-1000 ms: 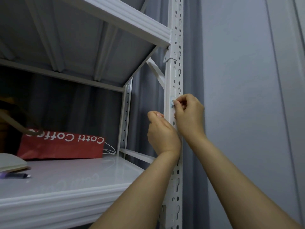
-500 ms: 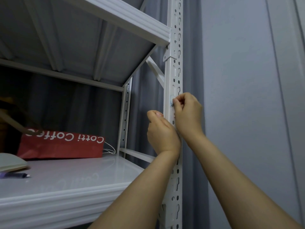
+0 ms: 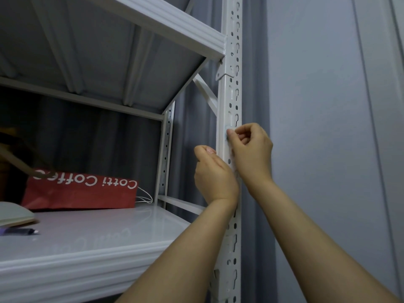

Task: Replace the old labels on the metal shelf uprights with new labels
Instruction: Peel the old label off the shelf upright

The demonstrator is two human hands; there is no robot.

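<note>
On the front edge of the upright (image 3: 231, 95), right hand (image 3: 251, 149) pinches the label (image 3: 228, 128); left hand (image 3: 213, 176) curls alongside, hold unclear.

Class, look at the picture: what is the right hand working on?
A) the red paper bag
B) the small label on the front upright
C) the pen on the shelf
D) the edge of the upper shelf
B: the right hand pinches at the label stuck on the upright.
</note>
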